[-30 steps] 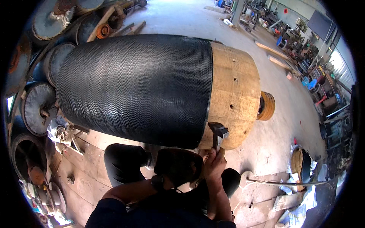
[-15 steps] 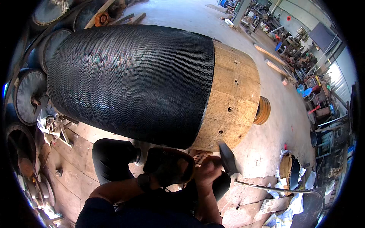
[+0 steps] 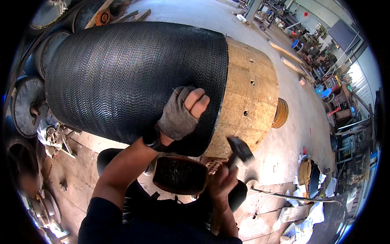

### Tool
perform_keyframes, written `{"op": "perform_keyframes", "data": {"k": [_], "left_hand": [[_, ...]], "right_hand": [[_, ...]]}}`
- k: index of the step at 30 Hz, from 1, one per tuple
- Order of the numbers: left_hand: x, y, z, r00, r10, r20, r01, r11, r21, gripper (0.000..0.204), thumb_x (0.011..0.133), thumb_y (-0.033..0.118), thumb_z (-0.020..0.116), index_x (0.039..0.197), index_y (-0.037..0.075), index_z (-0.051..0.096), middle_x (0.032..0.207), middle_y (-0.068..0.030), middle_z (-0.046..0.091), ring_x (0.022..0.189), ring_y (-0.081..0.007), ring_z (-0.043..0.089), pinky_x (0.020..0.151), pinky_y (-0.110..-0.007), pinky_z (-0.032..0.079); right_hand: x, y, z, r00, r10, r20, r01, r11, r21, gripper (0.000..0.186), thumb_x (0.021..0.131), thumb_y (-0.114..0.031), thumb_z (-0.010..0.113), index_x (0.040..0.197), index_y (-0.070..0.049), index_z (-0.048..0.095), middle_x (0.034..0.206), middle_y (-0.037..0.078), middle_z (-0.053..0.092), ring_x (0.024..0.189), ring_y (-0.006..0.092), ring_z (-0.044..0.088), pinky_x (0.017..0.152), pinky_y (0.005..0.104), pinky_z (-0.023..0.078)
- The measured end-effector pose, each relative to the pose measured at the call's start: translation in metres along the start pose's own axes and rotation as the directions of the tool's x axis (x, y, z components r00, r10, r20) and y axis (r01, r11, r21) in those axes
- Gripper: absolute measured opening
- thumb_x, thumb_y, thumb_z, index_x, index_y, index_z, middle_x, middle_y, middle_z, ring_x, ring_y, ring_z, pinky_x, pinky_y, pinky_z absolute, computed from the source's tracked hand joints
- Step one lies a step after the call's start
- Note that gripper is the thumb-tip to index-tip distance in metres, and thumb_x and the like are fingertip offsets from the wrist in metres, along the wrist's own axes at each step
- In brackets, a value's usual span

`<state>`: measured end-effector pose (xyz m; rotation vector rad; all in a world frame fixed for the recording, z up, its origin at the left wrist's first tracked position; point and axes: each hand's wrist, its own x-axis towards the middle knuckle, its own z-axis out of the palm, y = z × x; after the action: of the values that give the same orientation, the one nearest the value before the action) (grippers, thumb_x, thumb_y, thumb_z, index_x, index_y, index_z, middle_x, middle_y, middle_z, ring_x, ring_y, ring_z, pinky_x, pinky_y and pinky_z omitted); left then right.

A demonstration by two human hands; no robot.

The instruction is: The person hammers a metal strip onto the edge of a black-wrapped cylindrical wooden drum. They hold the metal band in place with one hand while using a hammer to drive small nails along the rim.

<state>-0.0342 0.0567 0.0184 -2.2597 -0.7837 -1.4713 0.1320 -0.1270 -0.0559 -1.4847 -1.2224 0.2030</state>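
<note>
I see a large drum wrapped in black ribbed rubber sheet [image 3: 130,77] lying on its side, its long axis running from upper left to lower right and its bare wooden end [image 3: 250,101] pointing toward the open concrete floor [image 3: 292,134]. My left hand [image 3: 180,112], in a grey fingerless glove, presses on the rubber just beside the seam where it meets the wood; its fingers [image 3: 197,101] are curled together against the surface, gripping nothing. My right hand [image 3: 221,183] is below the drum's wooden end, fingers wrapped shut around the handle of a dark-headed hammer [image 3: 239,148], whose head sits just off the lower wooden rim. I judge the drum heavy and rigid, best steadied by a flat palm; the rubber looks stiff but grippy. The hammer seems head-heavy, so hold it low on the handle. Round metal wheels [image 3: 26,105] lie left of the drum.
</note>
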Motion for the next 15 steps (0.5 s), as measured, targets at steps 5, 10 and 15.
{"op": "perform_keyframes", "data": {"k": [5, 10, 15], "left_hand": [[0.002, 0.004, 0.001, 1.0, 0.009, -0.018, -0.008, 0.998, 0.058, 0.04, 0.077, 0.003, 0.069, 0.115, 0.008, 0.06, 0.112, -0.0117, 0.059, 0.091, -0.0315, 0.062, 0.078, -0.045, 0.052], [0.0, 0.004, 0.001, 1.0, -0.005, 0.007, 0.004, 0.999, 0.051, 0.041, 0.077, 0.003, 0.07, 0.117, 0.009, 0.061, 0.112, -0.0109, 0.058, 0.092, -0.0308, 0.061, 0.078, -0.046, 0.051], [-0.006, 0.0, 0.004, 0.999, 0.003, -0.035, 0.001, 0.994, 0.11, 0.04, 0.078, 0.005, 0.069, 0.118, 0.01, 0.064, 0.113, -0.0131, 0.057, 0.091, -0.0305, 0.061, 0.073, -0.045, 0.049]], "right_hand": [[0.007, 0.018, 0.002, 0.984, -0.099, 0.149, 0.135, 0.957, -0.257, 0.018, 0.099, -0.015, 0.046, 0.09, 0.0, 0.051, 0.061, 0.005, 0.052, 0.049, 0.0238, 0.049, 0.047, 0.0342, 0.038], [-0.007, 0.006, -0.009, 0.996, 0.076, 0.054, -0.071, 0.993, -0.092, 0.02, 0.101, -0.015, 0.048, 0.088, 0.0, 0.051, 0.063, 0.005, 0.054, 0.052, 0.0189, 0.051, 0.047, 0.0339, 0.04], [-0.007, 0.042, -0.001, 0.994, -0.098, 0.04, 0.105, 0.948, -0.301, 0.018, 0.097, -0.019, 0.054, 0.096, -0.001, 0.053, 0.065, 0.013, 0.056, 0.054, 0.0309, 0.056, 0.051, 0.037, 0.044]]}}
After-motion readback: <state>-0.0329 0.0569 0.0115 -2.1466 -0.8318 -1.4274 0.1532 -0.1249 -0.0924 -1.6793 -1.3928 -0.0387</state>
